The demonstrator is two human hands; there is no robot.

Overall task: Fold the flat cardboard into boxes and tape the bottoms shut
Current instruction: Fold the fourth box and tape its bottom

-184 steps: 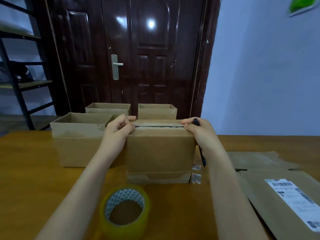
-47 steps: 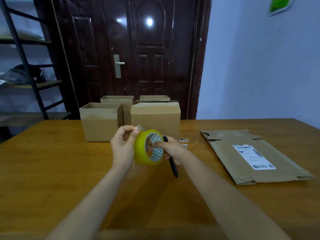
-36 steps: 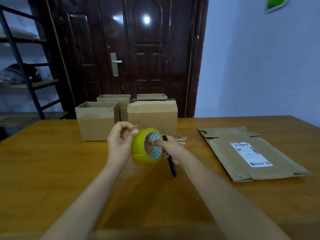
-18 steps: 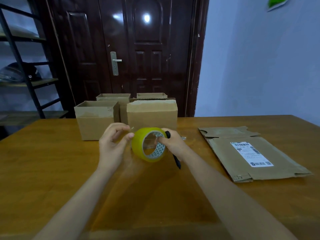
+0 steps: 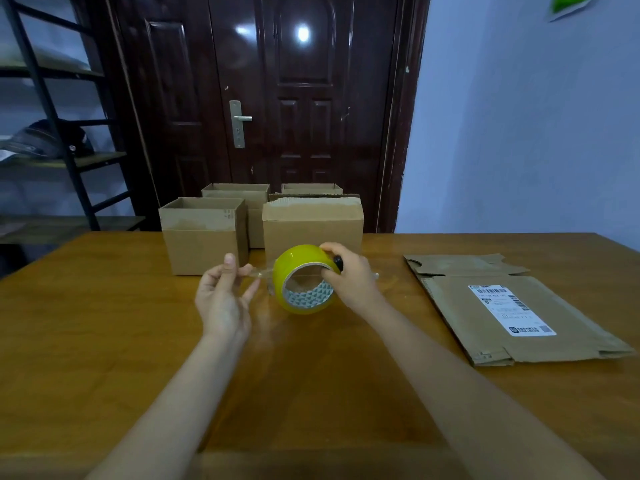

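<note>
Since half a second ago the left hand (image 5: pixel 223 299) has drawn away to the left of the yellow roll of clear packing tape (image 5: pixel 304 279), and a short strip of clear tape (image 5: pixel 258 273) now stretches between them, where before the fingers sat right against the roll. In the head view that hand pinches the free end of the strip between thumb and fingertips, the other fingers loosely extended. The right hand (image 5: pixel 349 276) grips the roll from the right, fingers curled over its rim and into the core, and also holds a slim black pen-like tool (image 5: pixel 337 262), only the tip of which shows above the knuckles. The roll hangs above the brown wooden table (image 5: pixel 104 323), just in front of a closed brown cardboard box (image 5: pixel 313 225) with tape across its top seam. Left of it stands an open-topped cardboard box (image 5: pixel 202 233), with two more open boxes (image 5: pixel 237 192) behind them at the table's far edge. To the right, well apart from the hands, lies a flat unfolded cardboard sheet (image 5: pixel 498 306) bearing a white shipping label (image 5: pixel 510 310). A dark wooden door (image 5: pixel 294 98) rises behind, and a black metal shelf rack (image 5: pixel 52 116) stands to the left.
</note>
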